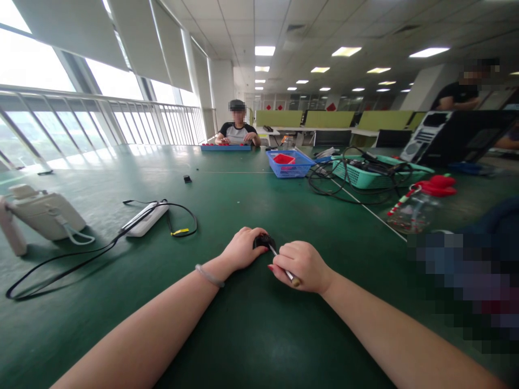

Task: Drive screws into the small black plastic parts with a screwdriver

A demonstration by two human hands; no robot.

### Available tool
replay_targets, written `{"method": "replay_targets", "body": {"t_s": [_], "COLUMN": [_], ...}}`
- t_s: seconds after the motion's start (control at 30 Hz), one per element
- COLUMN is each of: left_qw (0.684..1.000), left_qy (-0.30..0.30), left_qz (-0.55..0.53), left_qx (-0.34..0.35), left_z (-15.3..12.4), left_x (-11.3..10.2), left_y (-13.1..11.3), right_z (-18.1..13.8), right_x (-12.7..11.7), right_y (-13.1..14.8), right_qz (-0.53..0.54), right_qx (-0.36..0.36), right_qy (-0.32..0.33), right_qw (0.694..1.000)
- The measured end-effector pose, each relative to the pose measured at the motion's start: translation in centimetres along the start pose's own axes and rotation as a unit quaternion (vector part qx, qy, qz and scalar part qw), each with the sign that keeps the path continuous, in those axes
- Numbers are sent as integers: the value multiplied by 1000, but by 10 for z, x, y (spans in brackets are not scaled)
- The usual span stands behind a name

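Note:
My left hand (244, 247) is closed round the side of a small black rounded object (265, 241) on the green tabletop; it looks like a computer mouse, though my fingers cover part of it. My right hand (302, 265) grips a slim pen-like tool (292, 279) with a silvery shaft and a tan butt end. The tool slants forward and left, its tip at the right side of the black object. Whether the tip touches it or goes into it, I cannot tell.
Left of my hands lie a white power bank (146, 220) with a black strap and a pale bottle (44, 210). Ahead stand a blue basket (290, 170) and a green basket (357, 178) with cables. A red-topped clear bottle (413, 210) is at right. A person (238, 129) sits opposite.

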State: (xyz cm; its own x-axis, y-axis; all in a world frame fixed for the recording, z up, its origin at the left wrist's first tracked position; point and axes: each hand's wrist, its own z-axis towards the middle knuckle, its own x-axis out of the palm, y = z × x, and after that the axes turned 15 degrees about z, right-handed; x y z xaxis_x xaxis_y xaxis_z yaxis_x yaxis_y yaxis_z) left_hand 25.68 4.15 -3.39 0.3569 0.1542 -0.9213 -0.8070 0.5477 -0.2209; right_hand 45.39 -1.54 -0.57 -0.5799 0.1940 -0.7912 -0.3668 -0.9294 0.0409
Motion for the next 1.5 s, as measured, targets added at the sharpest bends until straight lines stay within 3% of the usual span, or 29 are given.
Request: {"method": "replay_targets", "body": {"t_s": [0.23,0.9,1.17,1.5], "left_qw": [1000,1000,1000,999], "left_qy": [2,3,9,0], "left_qz": [5,16,14,20], "left_qx": [-1,-3,2,29], "left_z": [0,-1,-1,0], "left_x": [-1,2,-2,1], "left_y": [0,1,-1,1], "right_z": [1,-3,-7,-2], "right_x": [4,5,2,6], "right_y": [2,-8,-15,-8], "right_qz": [0,-25,25,108], "right_qx": [11,96,163,150], "right_qy": [28,-53,-86,-93], "right_qw": [1000,994,983,978]}}
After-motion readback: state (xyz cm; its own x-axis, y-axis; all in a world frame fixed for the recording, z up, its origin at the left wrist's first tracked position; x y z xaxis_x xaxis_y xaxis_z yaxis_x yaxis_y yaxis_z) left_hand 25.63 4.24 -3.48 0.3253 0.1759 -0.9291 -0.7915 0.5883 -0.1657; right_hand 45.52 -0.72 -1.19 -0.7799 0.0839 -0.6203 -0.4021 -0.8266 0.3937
